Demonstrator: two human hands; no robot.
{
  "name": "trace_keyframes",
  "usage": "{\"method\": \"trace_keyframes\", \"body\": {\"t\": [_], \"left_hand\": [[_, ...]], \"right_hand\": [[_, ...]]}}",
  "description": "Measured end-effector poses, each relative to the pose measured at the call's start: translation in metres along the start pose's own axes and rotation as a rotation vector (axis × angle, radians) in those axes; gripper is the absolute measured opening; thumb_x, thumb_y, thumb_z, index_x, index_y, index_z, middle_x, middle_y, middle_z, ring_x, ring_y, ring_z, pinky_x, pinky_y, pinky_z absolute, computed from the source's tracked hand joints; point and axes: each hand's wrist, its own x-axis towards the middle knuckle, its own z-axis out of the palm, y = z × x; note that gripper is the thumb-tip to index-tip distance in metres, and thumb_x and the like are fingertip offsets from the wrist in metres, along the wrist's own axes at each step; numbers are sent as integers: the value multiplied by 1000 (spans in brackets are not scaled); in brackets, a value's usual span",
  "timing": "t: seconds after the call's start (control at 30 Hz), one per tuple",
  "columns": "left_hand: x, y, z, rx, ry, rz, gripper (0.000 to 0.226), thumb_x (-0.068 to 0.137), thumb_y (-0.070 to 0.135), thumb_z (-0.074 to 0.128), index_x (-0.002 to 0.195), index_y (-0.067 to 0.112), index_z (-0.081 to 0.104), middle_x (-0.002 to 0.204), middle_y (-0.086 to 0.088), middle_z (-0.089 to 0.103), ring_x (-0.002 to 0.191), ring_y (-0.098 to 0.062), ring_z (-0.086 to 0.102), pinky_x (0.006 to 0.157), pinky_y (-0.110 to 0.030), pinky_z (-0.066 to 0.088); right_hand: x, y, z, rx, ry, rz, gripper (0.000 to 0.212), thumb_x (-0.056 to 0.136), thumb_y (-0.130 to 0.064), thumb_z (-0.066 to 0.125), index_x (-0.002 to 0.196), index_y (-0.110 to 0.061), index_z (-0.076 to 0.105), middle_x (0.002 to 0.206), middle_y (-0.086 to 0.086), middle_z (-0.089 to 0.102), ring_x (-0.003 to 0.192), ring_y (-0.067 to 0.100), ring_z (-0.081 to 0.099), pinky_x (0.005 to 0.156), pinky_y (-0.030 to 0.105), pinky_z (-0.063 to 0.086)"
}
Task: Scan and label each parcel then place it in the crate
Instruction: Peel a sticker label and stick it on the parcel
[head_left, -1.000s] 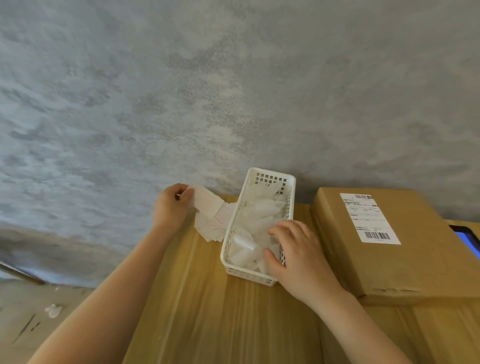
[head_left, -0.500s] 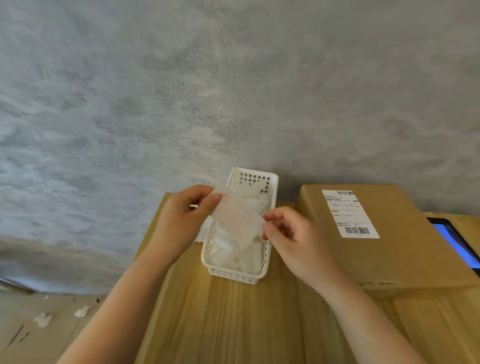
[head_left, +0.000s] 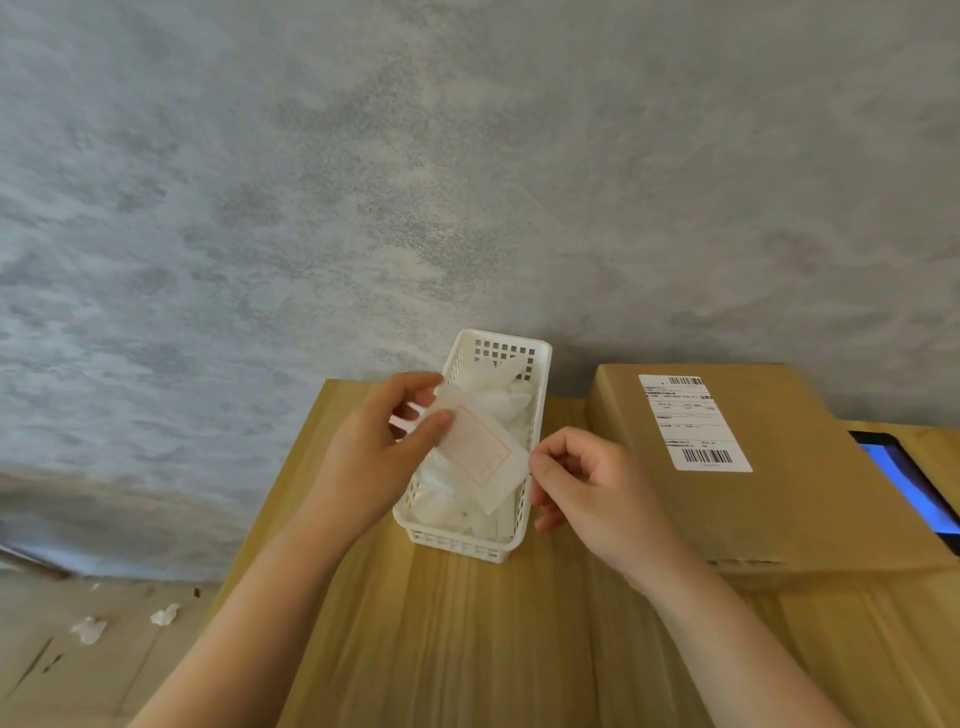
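Head view: label (head_left: 480, 452) pinched between left hand (head_left: 371, 462) and right hand (head_left: 587, 488).

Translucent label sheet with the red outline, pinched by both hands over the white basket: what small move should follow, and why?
Probably peel it: the translucent label sheet with the red outline is pinched by the left hand at its upper end and the right hand at its lower corner, above the white perforated plastic basket. The brown cardboard parcel beside it shows only a printed white shipping label.

Soft, even daylight; faint shadows, slight blur, wide-angle bending at edges.
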Motion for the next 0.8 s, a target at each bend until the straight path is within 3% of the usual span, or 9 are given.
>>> {"method": "trace_keyframes", "body": {"t": [0.07,0.17,0.3,0.4,0.5,0.8], "left_hand": [[-9,5,3,202,150,105,41,89,36,64,129,32,55,119,24,51,111,-1,47,92,-17,42],[-24,17,10,224,184,282,27,89,40,59,115,33,62,111,25,56,109,2,48,93,-8,33],[-39,29,25,60,-11,269,14,89,39,65,103,40,66,103,25,66,108,1,59,88,-9,41],[-43,31,28,-52,7,198,22,88,24,71,99,43,67,98,22,69,101,0,63,83,-8,43],[-44,33,27,-139,35,155,20,87,16,71,97,34,72,93,22,71,97,1,64,83,-7,42],[-47,35,25,-200,46,115,18,86,16,72,95,32,72,91,20,72,94,-3,64,81,-10,44]], "right_hand": [[-1,-2,3,63,42,24,14,96,-12,58,86,-7,65,72,13,67,62,18,64,60,32,58],[-3,-4,9,145,56,42,13,96,-11,58,88,-5,66,73,8,70,65,19,67,64,33,60],[-6,-6,17,230,19,5,12,96,-12,59,93,-4,68,80,7,74,77,20,72,71,29,60],[-8,-9,18,292,12,-5,13,95,-12,60,96,-3,70,85,9,75,81,23,74,75,30,60],[-9,-10,19,349,-7,-15,14,95,-9,59,98,-2,70,89,12,75,84,25,74,79,34,60],[-10,-11,22,378,-14,-38,12,95,-5,58,99,-1,70,88,12,75,82,26,74,78,32,60]]}}
